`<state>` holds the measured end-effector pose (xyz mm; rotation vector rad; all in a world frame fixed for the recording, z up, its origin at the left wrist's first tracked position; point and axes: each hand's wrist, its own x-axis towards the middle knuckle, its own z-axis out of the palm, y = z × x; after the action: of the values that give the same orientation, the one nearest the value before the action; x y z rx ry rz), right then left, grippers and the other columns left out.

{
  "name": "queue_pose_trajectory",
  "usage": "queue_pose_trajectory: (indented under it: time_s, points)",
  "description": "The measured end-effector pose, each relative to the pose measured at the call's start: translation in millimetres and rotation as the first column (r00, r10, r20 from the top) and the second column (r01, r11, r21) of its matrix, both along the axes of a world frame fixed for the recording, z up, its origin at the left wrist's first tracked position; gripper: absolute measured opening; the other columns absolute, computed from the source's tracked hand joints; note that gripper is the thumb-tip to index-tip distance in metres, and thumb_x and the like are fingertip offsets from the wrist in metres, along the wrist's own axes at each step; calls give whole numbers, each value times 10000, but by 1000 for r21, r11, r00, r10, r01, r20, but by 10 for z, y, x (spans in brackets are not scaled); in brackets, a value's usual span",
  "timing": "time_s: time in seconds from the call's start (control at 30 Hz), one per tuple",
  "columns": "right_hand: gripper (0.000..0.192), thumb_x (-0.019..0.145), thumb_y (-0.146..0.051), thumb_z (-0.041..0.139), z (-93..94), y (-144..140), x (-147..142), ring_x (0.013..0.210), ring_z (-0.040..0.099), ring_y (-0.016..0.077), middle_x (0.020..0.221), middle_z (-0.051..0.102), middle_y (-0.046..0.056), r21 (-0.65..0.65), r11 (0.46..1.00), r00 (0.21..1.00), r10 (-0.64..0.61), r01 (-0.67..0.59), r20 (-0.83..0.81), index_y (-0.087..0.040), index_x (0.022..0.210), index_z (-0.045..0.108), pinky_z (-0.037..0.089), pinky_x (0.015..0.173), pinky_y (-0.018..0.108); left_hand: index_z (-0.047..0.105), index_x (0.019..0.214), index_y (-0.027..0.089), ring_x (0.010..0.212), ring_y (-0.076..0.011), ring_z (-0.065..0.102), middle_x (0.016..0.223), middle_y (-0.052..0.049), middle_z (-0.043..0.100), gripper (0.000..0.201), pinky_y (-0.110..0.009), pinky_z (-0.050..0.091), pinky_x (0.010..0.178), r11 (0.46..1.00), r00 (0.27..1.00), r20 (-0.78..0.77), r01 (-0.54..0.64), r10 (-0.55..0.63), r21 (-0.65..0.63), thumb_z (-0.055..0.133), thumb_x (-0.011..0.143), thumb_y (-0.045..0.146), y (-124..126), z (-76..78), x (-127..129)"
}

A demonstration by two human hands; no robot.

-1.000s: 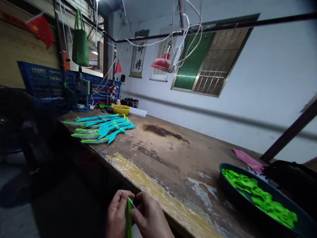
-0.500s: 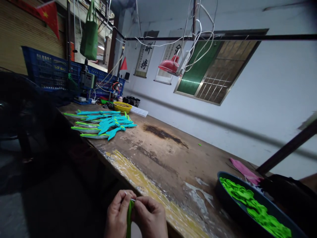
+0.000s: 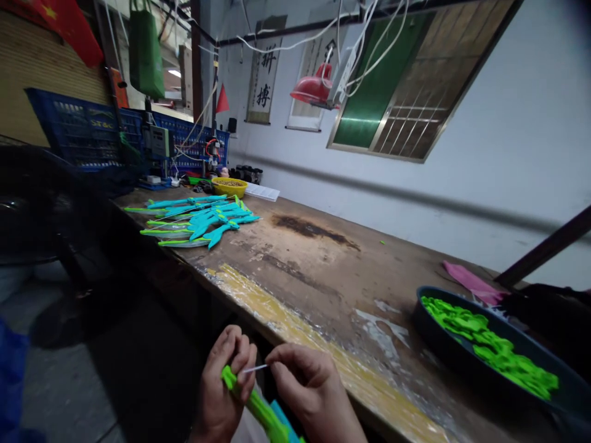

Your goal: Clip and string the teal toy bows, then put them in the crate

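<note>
We hold a long bright-green plastic toy blade in our left hand, fingers wrapped round its upper end, just below the front edge of the worn wooden worktop. Our right hand is pinched shut on a thin pale string that runs across to the tip of the green piece, thumb and forefinger narrow around it.

What could go wrong, as we judge it: the string is very fine and stretched between the two hands, so a hard pull could snap it or drag it out of the green tip. Our grip on it is only a fingertip pinch, so it could also slip free. The piece hangs off the worktop over the dark floor, and a loosened left hand would drop it there rather than on the wood.

The green piece lies inside the left hand and slants down to the right under the right wrist, a turquoise part showing beside its lower end; the right hand sits just beside the tip without touching it.

Further along the worktop rest a pile of turquoise and green toy blades and, to the right, a dark round tray of small green plastic parts.
</note>
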<state>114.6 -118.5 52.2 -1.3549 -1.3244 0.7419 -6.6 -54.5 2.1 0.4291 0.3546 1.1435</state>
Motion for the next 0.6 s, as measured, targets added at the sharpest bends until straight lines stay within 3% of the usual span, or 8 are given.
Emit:
queue_pose_trajectory:
  time_s: [0.1,0.2,0.33,0.6]
  points:
    - [194,844,-115,530,151,-104,-114,561,569,97,649,645,-15,121,984,961,92,-127,262,-179,791,705,426,563,169,453,692,218,442,-92,170,531,77,255,302,-171,231,339,996,994,86,64,-69,63,579,946,324,-77,63,-47]
    - [200,866,-86,513,226,-180,-179,606,615,101,734,674,-4,242,953,902,65,-183,428,-194,933,668,449,600,170,504,761,222,464,-99,160,540,75,212,242,-180,212,367,990,989,115,84,-97,109,529,973,337,-136,134,-93]
    - [192,909,-92,479,205,-205,-224,601,625,102,736,659,-2,317,929,876,15,-190,482,-196,980,624,446,590,175,544,788,220,472,-104,174,541,71,185,219,-205,167,388,987,990,113,73,-90,145,510,978,323,-173,215,-132]
    - [221,894,-54,468,121,-182,-257,659,662,102,772,673,6,312,929,879,28,-198,476,-187,976,625,462,636,165,563,756,212,474,-107,190,512,74,191,229,-242,274,469,986,990,115,66,-84,152,543,963,307,-189,262,-89]
